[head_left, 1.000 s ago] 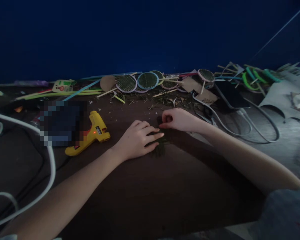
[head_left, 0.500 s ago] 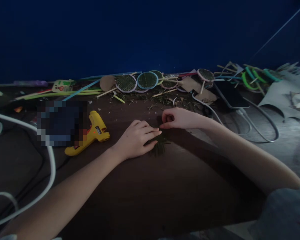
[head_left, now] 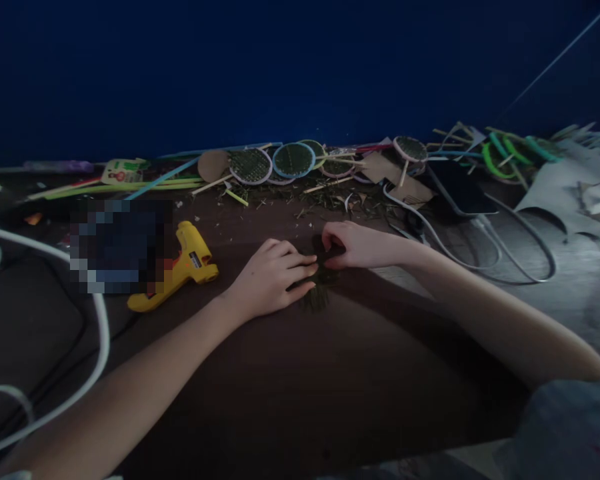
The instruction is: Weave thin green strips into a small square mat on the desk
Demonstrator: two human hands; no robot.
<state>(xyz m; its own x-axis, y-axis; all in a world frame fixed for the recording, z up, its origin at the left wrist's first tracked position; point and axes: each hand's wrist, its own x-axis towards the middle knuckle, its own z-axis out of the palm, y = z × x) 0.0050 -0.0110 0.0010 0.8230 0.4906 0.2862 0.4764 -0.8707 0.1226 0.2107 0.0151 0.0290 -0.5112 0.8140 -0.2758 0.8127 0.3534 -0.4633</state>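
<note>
My left hand [head_left: 273, 275] lies palm down on the dark table, its fingers stretched flat over a small dark green woven piece [head_left: 319, 291] made of thin strips. My right hand [head_left: 353, 244] meets it from the right with fingers curled in a pinch at the piece's upper edge. What the pinch holds is too dark and small to make out. A yellow glue gun [head_left: 177, 268] lies a hand's width to the left of my left hand.
Several round woven discs [head_left: 293, 160] with coloured rims, sticks and straws [head_left: 130, 187] line the back edge. White cables [head_left: 55, 320] loop at left, a dark tablet [head_left: 460, 190] with cable at right, grey paper [head_left: 570, 193] far right. A blurred patch covers something beside the glue gun.
My right hand has moved slightly down and left, closing onto the upper edge of the green piece. My left hand has stayed flat on it.
</note>
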